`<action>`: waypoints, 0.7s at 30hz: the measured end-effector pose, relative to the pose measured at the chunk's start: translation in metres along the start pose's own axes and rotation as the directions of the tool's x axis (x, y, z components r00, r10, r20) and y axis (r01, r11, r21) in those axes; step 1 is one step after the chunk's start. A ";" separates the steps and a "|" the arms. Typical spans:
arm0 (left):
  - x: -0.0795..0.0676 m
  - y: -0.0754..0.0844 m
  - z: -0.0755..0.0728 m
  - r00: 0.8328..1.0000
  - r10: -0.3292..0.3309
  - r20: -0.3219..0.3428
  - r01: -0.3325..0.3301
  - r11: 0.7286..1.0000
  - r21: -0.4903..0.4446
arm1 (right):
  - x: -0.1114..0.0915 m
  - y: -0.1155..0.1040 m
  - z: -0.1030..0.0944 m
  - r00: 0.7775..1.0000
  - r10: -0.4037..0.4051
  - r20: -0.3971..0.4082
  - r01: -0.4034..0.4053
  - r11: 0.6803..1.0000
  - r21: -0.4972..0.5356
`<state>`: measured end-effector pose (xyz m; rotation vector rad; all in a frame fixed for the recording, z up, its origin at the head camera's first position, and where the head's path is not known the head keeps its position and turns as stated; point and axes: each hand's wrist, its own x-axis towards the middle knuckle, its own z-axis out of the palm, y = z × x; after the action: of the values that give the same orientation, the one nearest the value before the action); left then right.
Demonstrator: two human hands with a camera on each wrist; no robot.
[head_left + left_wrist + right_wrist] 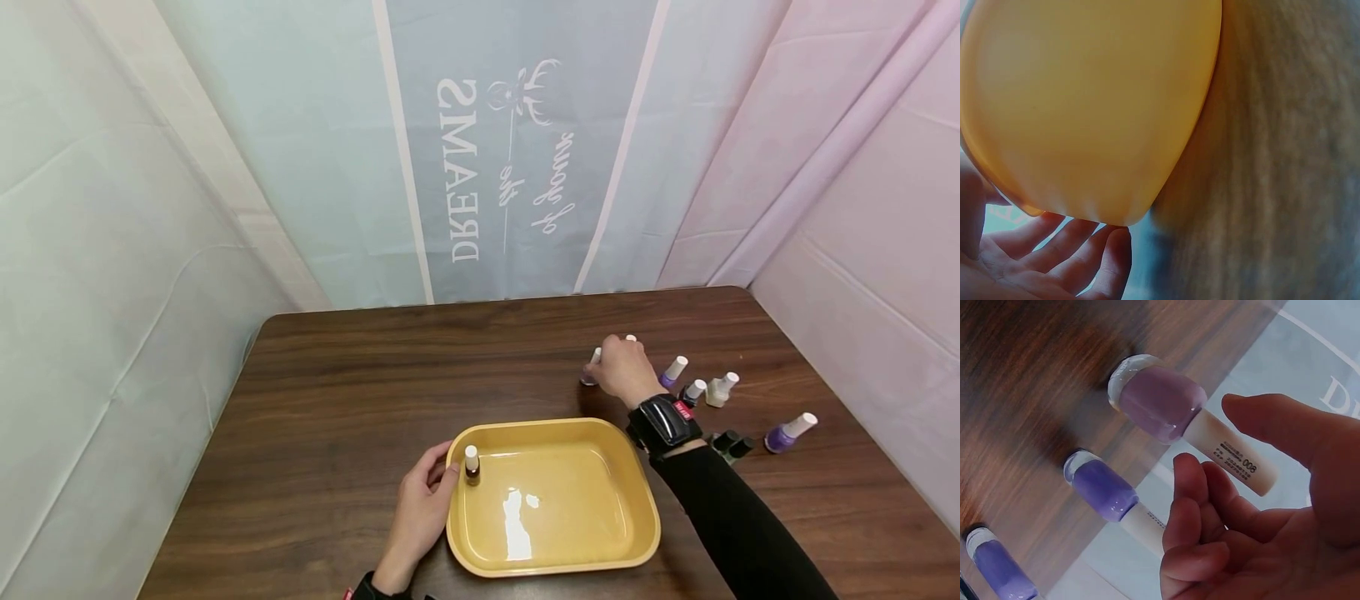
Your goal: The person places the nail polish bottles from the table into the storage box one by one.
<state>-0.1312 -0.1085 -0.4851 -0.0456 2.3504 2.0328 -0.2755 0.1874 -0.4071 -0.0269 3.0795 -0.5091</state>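
Note:
My right hand (pixel 626 367) reaches across to a mauve nail polish bottle (pixel 1163 403) standing on the table. Its thumb and curled fingers lie on either side of the white cap (pixel 1232 453), which carries printing and 008. Two purple nail polish bottles stand beyond it in the right wrist view, the nearer one (pixel 1104 487) beside my fingers. At the left end of a yellow tray (pixel 555 565), my left hand (pixel 420 508) holds the rim, thumb at the edge and fingertips against the outer wall. Inside the tray, by that thumb, a dark nail polish bottle (pixel 472 475) with a white cap stands upright.
Right of the tray stand a whitish bottle (pixel 717 394), a dark white-capped bottle (pixel 691 394), a purple bottle (pixel 780 438) and two black-capped bottles, partly behind my right forearm (pixel 727 508). A printed curtain (pixel 510 275) hangs along the table's far edge.

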 end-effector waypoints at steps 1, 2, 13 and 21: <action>0.000 0.000 0.000 1.000 0.000 0.000 0.000 1.000 0.003 | 0.000 0.000 0.001 1.000 -0.003 -0.001 0.003 1.000 0.002; 0.000 0.000 0.000 1.000 0.000 0.001 0.000 1.000 0.005 | 0.000 0.000 0.001 1.000 -0.003 -0.001 0.003 1.000 0.005; 0.000 0.000 0.000 1.000 0.004 0.000 -0.004 1.000 0.010 | 0.000 0.002 0.006 1.000 0.005 0.016 -0.005 1.000 0.015; -0.001 0.000 0.000 1.000 0.004 0.000 -0.004 1.000 0.014 | -0.001 0.004 0.008 0.999 -0.047 -0.013 0.047 0.999 0.015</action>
<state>-0.1304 -0.1085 -0.4852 -0.0407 2.3661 2.0182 -0.2747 0.1884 -0.4164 -0.0970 3.0937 -0.5361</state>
